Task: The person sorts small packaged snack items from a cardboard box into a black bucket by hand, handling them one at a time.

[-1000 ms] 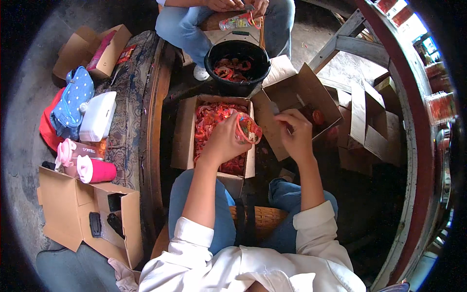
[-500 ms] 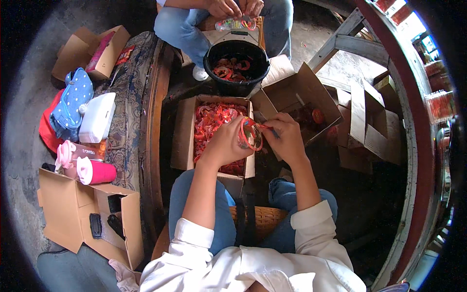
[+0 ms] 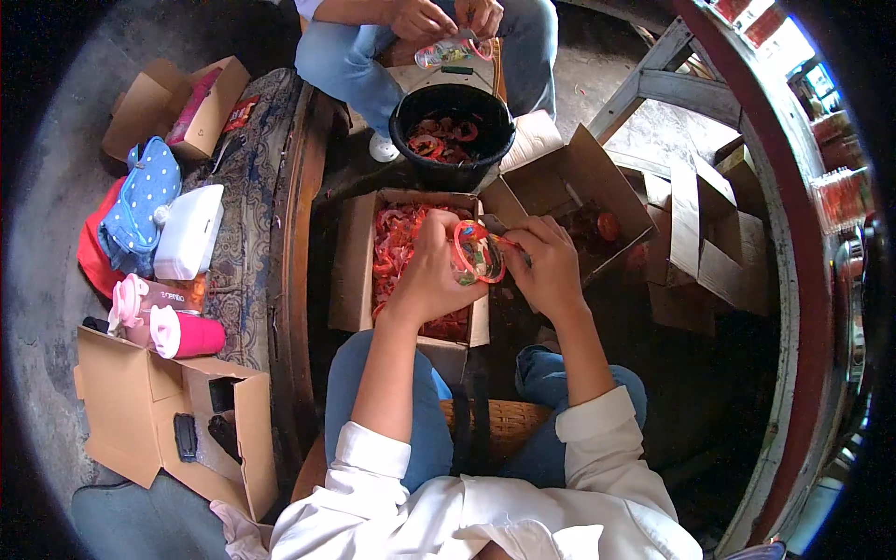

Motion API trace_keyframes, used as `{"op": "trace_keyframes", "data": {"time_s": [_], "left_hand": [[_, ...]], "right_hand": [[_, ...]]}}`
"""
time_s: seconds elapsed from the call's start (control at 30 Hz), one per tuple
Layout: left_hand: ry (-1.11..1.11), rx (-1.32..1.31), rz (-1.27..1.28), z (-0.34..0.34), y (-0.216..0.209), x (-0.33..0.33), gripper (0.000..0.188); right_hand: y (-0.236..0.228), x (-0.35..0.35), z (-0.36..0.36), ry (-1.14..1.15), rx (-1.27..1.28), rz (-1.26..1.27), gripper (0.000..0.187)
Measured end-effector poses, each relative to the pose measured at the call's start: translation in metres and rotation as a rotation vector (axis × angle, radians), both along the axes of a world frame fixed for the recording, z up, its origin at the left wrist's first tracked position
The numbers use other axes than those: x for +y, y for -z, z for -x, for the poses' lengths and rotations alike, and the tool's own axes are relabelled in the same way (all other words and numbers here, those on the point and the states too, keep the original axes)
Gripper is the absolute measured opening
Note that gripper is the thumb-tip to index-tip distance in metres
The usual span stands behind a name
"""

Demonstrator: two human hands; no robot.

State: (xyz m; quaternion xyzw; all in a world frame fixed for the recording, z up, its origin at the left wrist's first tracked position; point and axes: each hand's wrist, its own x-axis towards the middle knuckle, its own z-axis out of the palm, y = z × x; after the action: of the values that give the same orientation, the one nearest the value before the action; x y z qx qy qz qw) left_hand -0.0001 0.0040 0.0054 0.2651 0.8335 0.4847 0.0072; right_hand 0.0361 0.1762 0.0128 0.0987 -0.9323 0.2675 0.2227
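Note:
My left hand (image 3: 431, 271) grips a small clear container with a red rim (image 3: 477, 252), held above a cardboard box (image 3: 357, 271) full of red pieces. My right hand (image 3: 551, 261) pinches at the container's right side, fingers closed on its red rim or strap. Both hands meet over the box's right edge. Just beyond, a black bucket (image 3: 452, 147) holds several red and clear items.
Another person sits across, their hands (image 3: 448, 21) working a similar clear item over the bucket. An open brown box (image 3: 583, 191) lies right of my hands, flattened cartons (image 3: 709, 243) farther right. At left are a wooden bench edge (image 3: 289, 280), bags, pink bottles (image 3: 182, 331) and an open carton (image 3: 149, 420).
My hands have drawn closer together on the container, with the right hand now pressed at its side. The person opposite has kept handling their own item above the bucket.

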Motion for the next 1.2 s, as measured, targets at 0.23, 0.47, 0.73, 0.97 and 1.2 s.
{"op": "trace_keyframes", "data": {"time_s": [0.23,0.47,0.73,0.97,1.2], "left_hand": [[-0.093,0.067,-0.055,-0.002,-0.003,0.004,0.06],[-0.192,0.123,0.023,-0.002,0.002,0.012,0.057],[-0.127,0.054,0.007,-0.005,0.001,0.013,0.058],[-0.058,-0.116,-0.059,-0.004,0.004,0.011,0.057],[0.104,-0.173,-0.129,-0.006,0.001,0.01,0.057]], "right_hand": [[0.0,-0.005,0.0,0.049,0.009,-0.019,0.01],[0.002,-0.009,0.0,0.075,0.074,-0.07,0.009],[0.005,-0.004,0.002,0.142,0.076,-0.089,0.009],[0.004,0.001,0.002,0.147,0.051,-0.137,0.009],[0.005,0.018,0.006,0.264,0.033,-0.131,0.009]]}}
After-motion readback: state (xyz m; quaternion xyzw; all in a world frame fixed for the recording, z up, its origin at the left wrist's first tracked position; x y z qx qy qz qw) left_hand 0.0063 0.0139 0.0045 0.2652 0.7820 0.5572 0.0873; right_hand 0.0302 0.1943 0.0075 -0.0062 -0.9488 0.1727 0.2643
